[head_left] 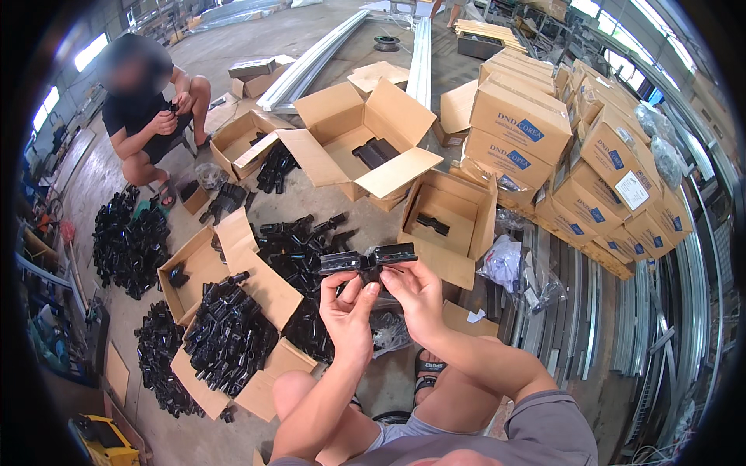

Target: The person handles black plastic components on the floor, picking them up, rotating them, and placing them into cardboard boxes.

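Note:
Both my hands hold up a black two-armed bracket (392, 253) over the space between the boxes. Its two glossy arms spread left and right from a narrower middle. My left hand (347, 317) pinches it from below near the middle, thumb up. Fingers of my right hand (418, 295) are closed on its middle and right arm. Just behind it, an open carton (483, 221) contains a similar black piece (432, 224). To the left of my hands lies a heap of black brackets (295, 248), partly hidden by carton flaps and my left hand.
A larger open carton (322, 116) with black pieces stands ahead. More black brackets (233, 330) fill a carton at my left. Stacked closed cartons (517, 116) and long metal profiles (575, 311) lie at right. Another person (128, 109) squats at far left, holding a black part.

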Tool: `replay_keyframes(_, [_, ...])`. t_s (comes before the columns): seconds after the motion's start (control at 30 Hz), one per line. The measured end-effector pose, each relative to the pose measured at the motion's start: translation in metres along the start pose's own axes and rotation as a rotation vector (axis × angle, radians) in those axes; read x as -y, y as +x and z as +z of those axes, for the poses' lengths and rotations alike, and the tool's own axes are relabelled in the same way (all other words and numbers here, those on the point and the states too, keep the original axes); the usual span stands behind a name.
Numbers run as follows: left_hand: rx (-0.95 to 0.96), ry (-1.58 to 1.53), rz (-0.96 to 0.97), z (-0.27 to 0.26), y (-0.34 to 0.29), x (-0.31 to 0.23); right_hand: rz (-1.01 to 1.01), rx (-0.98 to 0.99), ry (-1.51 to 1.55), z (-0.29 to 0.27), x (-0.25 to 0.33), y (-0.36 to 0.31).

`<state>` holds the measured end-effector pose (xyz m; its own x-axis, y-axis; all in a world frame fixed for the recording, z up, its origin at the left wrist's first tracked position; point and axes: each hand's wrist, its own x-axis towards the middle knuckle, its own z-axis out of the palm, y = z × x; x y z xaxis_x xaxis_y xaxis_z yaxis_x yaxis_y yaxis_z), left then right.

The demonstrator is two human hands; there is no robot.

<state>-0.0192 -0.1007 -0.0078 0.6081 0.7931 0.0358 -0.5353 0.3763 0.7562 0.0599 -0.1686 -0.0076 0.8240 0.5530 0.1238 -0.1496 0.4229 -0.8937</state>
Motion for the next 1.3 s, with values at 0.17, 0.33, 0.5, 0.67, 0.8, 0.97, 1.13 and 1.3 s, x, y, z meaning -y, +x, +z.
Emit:
replay_keyframes(0.17, [-0.014, 0.001, -0.012, 0.0, 0.0, 0.002, 0.062, 0.0, 0.025, -0.004, -0.002, 0.001])
replay_keyframes(0.33, [-0.007, 0.0, -0.022, -0.002, 0.0, 0.001, 0.031, -0.015, 0.066, 0.002, 0.001, 0.002])
replay_keyframes(0.5, [-0.014, -0.012, -0.045, 0.0, 0.0, 0.002, 0.051, 0.006, 0.079, -0.009, -0.007, 0.003])
replay_keyframes(0.67, [0.023, 0.033, -0.005, 0.002, -0.001, 0.0, 0.06, -0.021, 0.073, -0.007, -0.008, 0.005])
replay_keyframes(0.8, [0.012, 0.013, -0.049, 0.001, 0.0, -0.002, 0.007, -0.005, 0.087, -0.008, -0.01, 0.007])
replay_keyframes(0.97, [-0.003, -0.222, -0.369, -0.009, 0.003, -0.002, -0.047, 0.066, 0.013, -0.011, -0.006, 0.006])
replay_keyframes(1.13, [0.164, -0.372, -0.379, -0.019, 0.003, -0.005, -0.27, 0.075, -0.225, -0.01, 0.001, 0.0])
replay_keyframes(1.3, [0.159, -0.432, -0.439, -0.015, 0.004, -0.007, -0.378, 0.054, -0.376, -0.005, 0.011, -0.001])
